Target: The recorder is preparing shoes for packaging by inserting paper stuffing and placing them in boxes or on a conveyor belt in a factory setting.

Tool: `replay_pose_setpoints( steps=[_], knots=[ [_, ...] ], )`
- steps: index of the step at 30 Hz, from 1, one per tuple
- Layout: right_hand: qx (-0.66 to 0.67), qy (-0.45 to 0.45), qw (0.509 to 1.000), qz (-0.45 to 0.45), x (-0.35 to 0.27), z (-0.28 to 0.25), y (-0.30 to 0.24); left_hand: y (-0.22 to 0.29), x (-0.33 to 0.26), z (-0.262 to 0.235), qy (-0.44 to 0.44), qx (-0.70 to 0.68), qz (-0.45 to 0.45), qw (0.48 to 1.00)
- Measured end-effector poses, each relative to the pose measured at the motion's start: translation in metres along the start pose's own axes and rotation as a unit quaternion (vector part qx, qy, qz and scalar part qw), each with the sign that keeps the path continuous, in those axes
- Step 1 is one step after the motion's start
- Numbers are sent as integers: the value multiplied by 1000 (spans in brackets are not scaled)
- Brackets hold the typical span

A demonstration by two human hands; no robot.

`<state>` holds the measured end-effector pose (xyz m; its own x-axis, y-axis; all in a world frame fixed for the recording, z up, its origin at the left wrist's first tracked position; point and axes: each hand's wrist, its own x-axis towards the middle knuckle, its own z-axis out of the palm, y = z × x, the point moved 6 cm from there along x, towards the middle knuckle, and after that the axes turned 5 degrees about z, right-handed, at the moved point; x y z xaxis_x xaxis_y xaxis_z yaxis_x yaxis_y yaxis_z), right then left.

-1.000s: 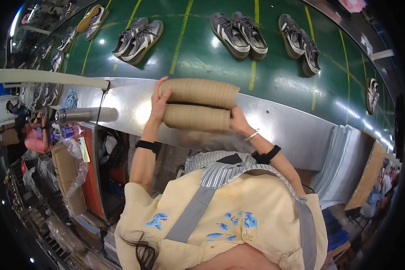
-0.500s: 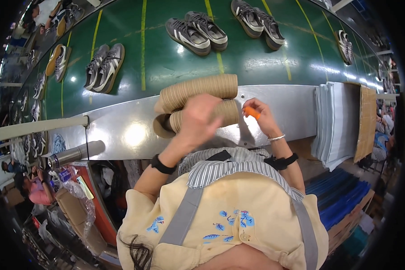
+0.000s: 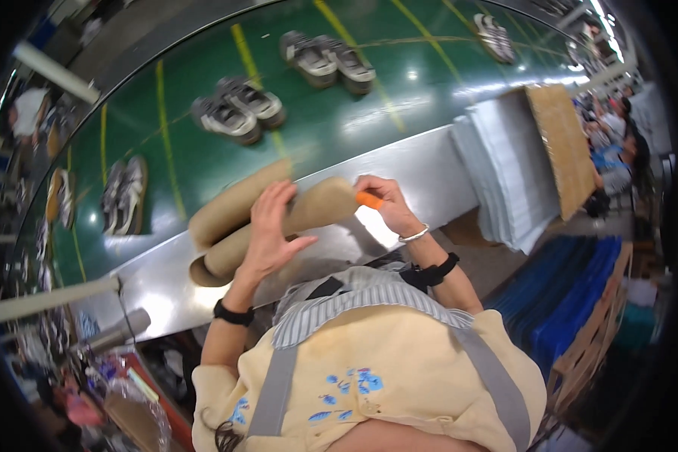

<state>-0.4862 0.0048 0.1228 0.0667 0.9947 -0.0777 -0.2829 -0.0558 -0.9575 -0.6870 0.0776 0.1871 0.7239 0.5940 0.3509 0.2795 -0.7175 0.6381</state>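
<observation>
While the two brown rolls (image 3: 279,215) lie side by side on the steel ledge (image 3: 399,173), their long axis runs from lower left up toward the right, slanting across the person's front. The left hand (image 3: 273,233) is laid flat over the middle of the nearer roll, fingers (image 3: 267,202) spread and straight, pressing rather than gripping, so it closes on nothing. The right hand (image 3: 388,207) sits at the right-hand end of that same roll, fingers curled around a small orange tool (image 3: 369,200) (what kind of tool I cannot tell), whose tip touches the roll's end.

So the near roll stretches between the two hands: its open left end pokes out beyond the left wrist, its right end meets the orange tool. The far roll lies just behind, touching the near one, and neither hand seems to reach it. The left hand is the closer one to the rolls' middle; the right works only at the tip.

Beyond the ledge a green belt (image 3: 203,158) carries pairs of grey shoes (image 3: 237,117), well apart from the rolls. To the right a stack of white sheets (image 3: 505,173) rests on the ledge with a brown board (image 3: 561,143) leaning beside it.
</observation>
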Motion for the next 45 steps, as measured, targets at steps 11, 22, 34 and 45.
replay_pose_setpoints(
  steps=[11,22,34,45],
  knots=[
    [-458,396,782,-151,-102,-258,-139,76,44,130,-164,-471,-178,848],
    [-304,488,817,-33,-121,-441,-58,94,87,236,-115,-442,-264,849],
    [-465,143,813,-320,-33,-190,-173,116,200,266,-16,-527,26,849],
    [-474,235,768,-361,1,-138,-223,157,142,299,-197,-636,-6,746]
  ],
)
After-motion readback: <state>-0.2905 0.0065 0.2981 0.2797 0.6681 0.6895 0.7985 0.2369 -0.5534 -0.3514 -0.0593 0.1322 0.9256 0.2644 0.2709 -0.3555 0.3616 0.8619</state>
